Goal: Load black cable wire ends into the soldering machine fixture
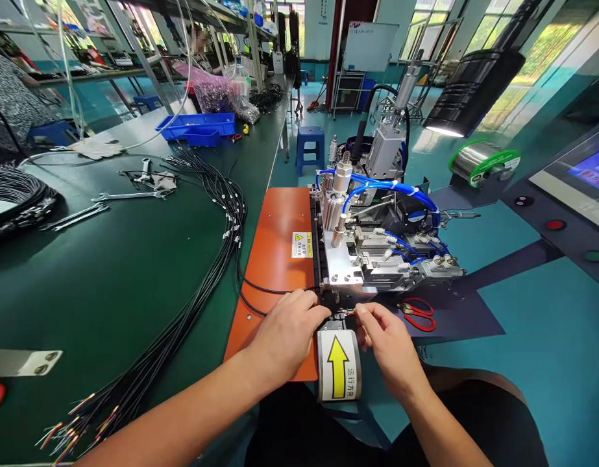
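My left hand (292,329) is closed on a black cable (260,308) at the front edge of the orange plate (280,253), its fingers pressed down by the machine's feed track. Opposite it, my right hand (387,347) pinches the cable's thin stripped wires (346,312) between thumb and fingertips. Both hands are just in front of the metal soldering machine (342,259) with its blue air hoses. Below them is a rounded guide with a yellow arrow label (338,364). The exact wire ends are mostly hidden by my fingertips.
A long bundle of black cables (202,292) lies on the green table at left. Wrenches (128,196), a blue tray (196,128) and a cable coil (17,198) are further back. Red-handled cutters (418,314), a solder spool (484,162), a lamp (474,91) and a control panel (566,207) stand right.
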### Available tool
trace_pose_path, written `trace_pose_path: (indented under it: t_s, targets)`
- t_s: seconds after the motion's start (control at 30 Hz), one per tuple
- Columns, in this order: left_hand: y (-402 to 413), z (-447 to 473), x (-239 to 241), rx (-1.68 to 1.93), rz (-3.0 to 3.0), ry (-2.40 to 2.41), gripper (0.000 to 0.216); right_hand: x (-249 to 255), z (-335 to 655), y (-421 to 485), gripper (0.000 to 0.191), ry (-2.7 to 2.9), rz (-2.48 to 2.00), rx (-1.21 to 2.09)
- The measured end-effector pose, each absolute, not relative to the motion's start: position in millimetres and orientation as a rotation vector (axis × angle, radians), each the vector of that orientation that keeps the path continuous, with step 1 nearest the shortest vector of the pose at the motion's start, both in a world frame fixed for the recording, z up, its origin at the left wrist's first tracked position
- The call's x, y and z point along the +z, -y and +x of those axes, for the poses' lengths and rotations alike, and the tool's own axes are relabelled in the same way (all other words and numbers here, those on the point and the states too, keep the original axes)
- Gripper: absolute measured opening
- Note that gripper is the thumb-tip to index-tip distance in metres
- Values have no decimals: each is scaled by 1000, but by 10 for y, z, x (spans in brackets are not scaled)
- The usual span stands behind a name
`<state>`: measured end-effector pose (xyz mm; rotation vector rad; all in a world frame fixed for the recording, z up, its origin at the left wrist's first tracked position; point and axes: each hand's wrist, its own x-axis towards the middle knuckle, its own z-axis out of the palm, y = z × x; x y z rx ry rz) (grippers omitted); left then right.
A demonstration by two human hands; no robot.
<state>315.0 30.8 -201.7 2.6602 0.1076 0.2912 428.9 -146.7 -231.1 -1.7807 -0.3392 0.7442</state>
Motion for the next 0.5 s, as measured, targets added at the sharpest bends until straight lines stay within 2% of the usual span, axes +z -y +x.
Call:
trace_pose_path:
  t_s: [0.23,0.5]
  targets:
    - [-320,3106,-1960,256,2678,-111,28,-2295,4232,1323,60,398,-1852,596]
    - [-320,3089,-1997,363,2748,-84,20,-2303,4154,1321,56,413,-1971,516]
